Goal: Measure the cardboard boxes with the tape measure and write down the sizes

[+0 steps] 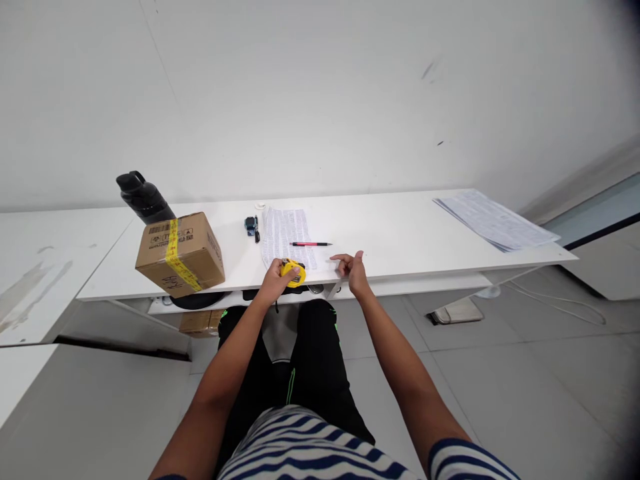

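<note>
A yellow tape measure (293, 273) is gripped in my left hand (274, 282) at the front edge of the white desk. My right hand (353, 272) is open to its right, thumb up and index finger stretched out toward the left. Nothing shows in it, though its other fingers are partly curled. Just beyond both hands lies a handwritten sheet of paper (283, 230), with a red and black pen (311, 244) across its right side. The tape measure overlaps the near edge of the sheet.
To the left stand a taped cardboard box (200, 250) and a black bottle (145, 198). A small dark device (251, 227) lies left of the sheet. A stack of papers (495, 217) rests at the desk's (390, 233) right end. The wall (320, 100) runs behind.
</note>
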Action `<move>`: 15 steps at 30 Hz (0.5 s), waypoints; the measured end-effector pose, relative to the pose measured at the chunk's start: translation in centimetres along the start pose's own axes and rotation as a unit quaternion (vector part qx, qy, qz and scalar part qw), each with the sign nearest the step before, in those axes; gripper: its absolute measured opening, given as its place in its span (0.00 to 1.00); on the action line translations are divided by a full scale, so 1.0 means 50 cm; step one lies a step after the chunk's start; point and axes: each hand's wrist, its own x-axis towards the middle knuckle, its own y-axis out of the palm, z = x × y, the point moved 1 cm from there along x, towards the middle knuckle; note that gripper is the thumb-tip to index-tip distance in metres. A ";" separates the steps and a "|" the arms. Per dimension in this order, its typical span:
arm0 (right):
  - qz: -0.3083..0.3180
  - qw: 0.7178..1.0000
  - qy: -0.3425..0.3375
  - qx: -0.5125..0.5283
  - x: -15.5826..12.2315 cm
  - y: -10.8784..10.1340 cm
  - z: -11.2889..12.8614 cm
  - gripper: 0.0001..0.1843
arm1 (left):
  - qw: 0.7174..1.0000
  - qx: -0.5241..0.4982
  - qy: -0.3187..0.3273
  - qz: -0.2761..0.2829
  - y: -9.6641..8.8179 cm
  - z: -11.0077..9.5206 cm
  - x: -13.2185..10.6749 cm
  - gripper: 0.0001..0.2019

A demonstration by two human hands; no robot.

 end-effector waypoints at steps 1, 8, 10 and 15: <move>-0.012 1.000 -0.003 0.013 0.000 0.000 0.002 0.49 | 1.000 0.000 0.003 -0.002 0.000 0.001 0.001 0.25; -0.016 0.999 0.020 -0.033 -0.004 0.001 0.016 0.44 | 1.000 -0.012 -0.001 0.000 0.000 -0.002 0.000 0.26; -0.043 0.999 0.010 -0.009 -0.002 -0.004 0.017 0.43 | 1.000 -0.004 0.000 -0.007 0.002 -0.004 0.000 0.26; -0.068 0.997 0.005 -0.048 -0.023 0.004 0.018 0.35 | 1.000 -0.014 -0.010 -0.025 0.008 -0.004 -0.005 0.25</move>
